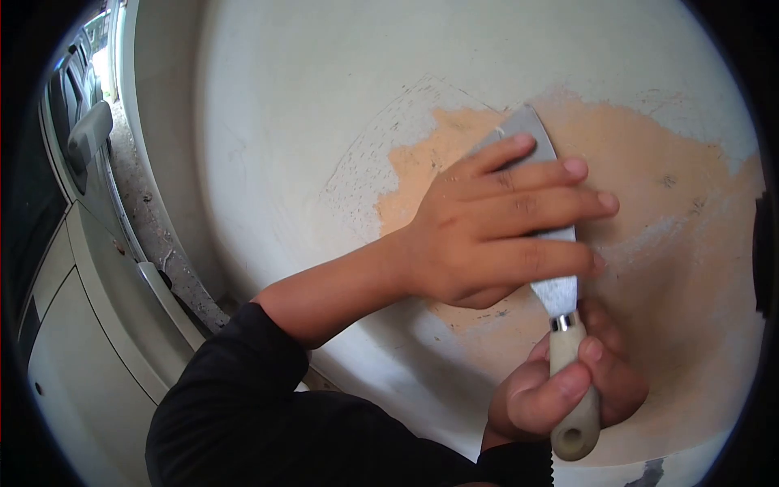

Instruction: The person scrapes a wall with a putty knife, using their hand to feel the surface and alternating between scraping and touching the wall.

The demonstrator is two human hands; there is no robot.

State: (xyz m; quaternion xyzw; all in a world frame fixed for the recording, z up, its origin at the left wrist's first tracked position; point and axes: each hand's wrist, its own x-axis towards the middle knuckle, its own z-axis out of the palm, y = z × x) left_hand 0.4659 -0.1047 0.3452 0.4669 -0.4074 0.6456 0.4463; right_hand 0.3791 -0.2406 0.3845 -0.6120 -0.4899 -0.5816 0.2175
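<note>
My right hand [560, 385], low in the head view, is wrapped round the pale handle of a putty knife [558, 294]. The knife's wide metal blade points up and lies against a cream-coloured surface [324, 105]. Across the blade my left hand [507, 223] lies flat, its fingers stretched out to the right and slightly apart, covering much of the metal. Around the blade spreads a peach-coloured patch [649, 154] with ragged edges and small dark marks. Left of this patch, the cream surface carries rows of short dark scratches.
On the left side stands a pale car [93, 300] with a door mirror [89, 134]. Between the car and the cream surface runs a strip of rough ground [146, 203]. A dark object [763, 256] sits at the right edge.
</note>
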